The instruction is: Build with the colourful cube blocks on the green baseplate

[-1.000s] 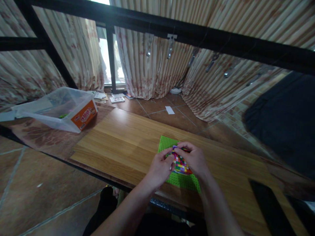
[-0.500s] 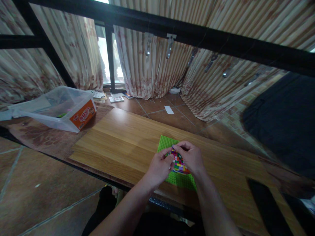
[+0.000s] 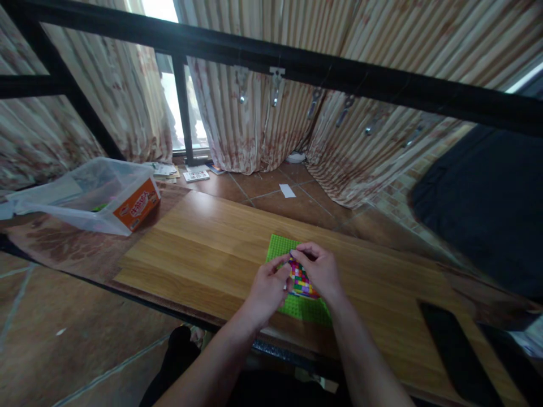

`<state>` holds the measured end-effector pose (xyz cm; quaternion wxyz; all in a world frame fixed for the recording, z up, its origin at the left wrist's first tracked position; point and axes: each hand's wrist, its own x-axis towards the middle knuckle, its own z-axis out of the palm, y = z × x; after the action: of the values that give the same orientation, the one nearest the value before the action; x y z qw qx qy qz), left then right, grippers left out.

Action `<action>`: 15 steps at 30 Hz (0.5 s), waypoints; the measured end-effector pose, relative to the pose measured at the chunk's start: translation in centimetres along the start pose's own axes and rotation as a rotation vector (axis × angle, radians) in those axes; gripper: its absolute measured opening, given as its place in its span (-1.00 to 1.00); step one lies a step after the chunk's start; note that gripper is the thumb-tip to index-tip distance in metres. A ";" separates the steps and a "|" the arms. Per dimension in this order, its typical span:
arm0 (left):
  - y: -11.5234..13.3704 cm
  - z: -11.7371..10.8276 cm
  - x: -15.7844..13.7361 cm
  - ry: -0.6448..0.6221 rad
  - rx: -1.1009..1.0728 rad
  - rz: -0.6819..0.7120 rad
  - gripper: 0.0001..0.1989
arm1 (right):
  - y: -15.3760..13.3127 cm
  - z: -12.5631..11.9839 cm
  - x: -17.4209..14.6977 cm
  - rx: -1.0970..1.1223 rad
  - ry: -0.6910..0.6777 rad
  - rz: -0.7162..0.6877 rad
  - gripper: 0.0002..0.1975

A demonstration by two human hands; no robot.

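A build of small multicoloured toy bricks (image 3: 300,281) is over the bright green studded baseplate (image 3: 304,310) on the wooden board. Whether the build is attached to the plate or held just above it, I cannot tell. My left hand (image 3: 268,287) is closed at the build's left edge, thumb and forefinger gripping its upper corner. From the other side my right hand (image 3: 321,271) bends over the build's top, with its fingertips pinched on a small dark brick (image 3: 292,256) at that same corner. The fingertips of both hands nearly meet there, and the hands cover both sides of the build.
A clear plastic bin (image 3: 99,195) with an orange label stands on the cloth at the left. A long black object (image 3: 456,350) lies at the board's right. Beyond the table a dark metal bar (image 3: 254,48) with hanging clips crosses in front of curtains. Papers (image 3: 287,190) lie on the floor.
The view has shifted slightly, so everything sits a little farther left. Both hands keep the same hold at the upper corner of the brick build, with hardly any visible finger movement.
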<state>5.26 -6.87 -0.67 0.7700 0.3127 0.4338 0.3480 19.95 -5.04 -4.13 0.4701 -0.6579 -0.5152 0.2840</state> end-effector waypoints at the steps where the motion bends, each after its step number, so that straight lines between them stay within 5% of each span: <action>1: 0.1 0.0 0.0 0.005 -0.031 -0.008 -0.67 | -0.1 -0.1 -0.1 -0.005 0.014 -0.009 -0.74; 7: 0.4 -0.5 0.4 -0.043 -0.258 -0.009 -0.77 | -1.8 -1.3 -1.1 -0.100 0.182 -0.123 -0.73; 15: 0.4 -0.9 0.2 -0.120 -0.368 0.002 -0.68 | -4.9 -0.8 -2.3 -0.040 -0.140 -0.346 -0.83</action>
<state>4.47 -6.29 -0.79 0.8382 0.1875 0.3158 0.4031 17.87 -7.37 0.38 0.4615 -0.5474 -0.6578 0.2338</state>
